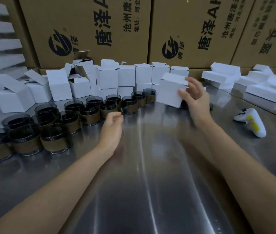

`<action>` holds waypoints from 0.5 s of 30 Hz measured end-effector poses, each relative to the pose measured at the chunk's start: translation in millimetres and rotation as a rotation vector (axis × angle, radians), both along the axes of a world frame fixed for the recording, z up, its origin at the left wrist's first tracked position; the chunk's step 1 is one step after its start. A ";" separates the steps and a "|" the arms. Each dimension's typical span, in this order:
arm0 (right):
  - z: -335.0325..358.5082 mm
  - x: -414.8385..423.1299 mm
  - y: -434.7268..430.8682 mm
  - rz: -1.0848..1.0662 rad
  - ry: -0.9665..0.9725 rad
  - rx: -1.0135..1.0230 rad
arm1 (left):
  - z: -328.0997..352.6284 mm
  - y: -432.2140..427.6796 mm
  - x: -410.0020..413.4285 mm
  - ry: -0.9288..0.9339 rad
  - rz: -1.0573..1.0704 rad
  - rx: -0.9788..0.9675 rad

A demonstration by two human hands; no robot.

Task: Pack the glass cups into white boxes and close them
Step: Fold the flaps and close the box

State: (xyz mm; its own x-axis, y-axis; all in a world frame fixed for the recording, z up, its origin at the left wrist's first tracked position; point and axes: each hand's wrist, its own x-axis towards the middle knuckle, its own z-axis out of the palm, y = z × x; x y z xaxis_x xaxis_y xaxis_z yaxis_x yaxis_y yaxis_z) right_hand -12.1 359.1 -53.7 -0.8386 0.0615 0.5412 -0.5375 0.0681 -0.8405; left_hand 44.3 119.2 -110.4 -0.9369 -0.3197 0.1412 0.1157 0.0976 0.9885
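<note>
White box (pixel 171 88), closed & tilted, is pinched in right grip (pixel 197 100): thumb on the near face, fingers curled over the far top edge. Blurred, so can't tell if the box's low corner touches the surface (pixel 150 166). Left grip (pixel 112 123) is curled into a loose fist w/ nothing in it, hovering just beside the nearest of the cups (pixel 90 114). These are dark glass w/ brown bands, all upright. They're packed in a cluster running from the near-left edge to mid-surface, ending just left of the held box. Behind them at left, open boxes (pixel 12 100) lie jumbled w/ flaps up. Closed boxes (pixel 143 76) stand stacked at centre back, right behind the held one. White controller (pixel 252 124) w/ yellow label lies at right, well apart from both grips. White foam pieces (pixel 225 73) pile up at far right. Brown cartons (pixel 100 31) w/ black print wall off the back.
</note>
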 end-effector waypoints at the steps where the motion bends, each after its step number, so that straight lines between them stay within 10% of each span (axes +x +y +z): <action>1: 6.1 -5.9 11.5 -0.070 0.023 -0.036 | -0.3 1.6 -1.0 0.008 0.009 -0.057; 15: 23.1 -124.9 92.5 -0.403 -0.115 0.076 | -1.8 16.8 1.2 0.090 -0.078 -0.683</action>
State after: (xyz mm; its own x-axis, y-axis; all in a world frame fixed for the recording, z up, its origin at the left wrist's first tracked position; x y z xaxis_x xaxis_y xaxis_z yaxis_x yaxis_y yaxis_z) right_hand -137.0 451.6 -30.6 -0.8108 0.3605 0.4611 -0.3582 0.3175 -0.8780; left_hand 45.5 135.9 -112.2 -0.9288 -0.0635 0.3651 0.2263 0.6831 0.6944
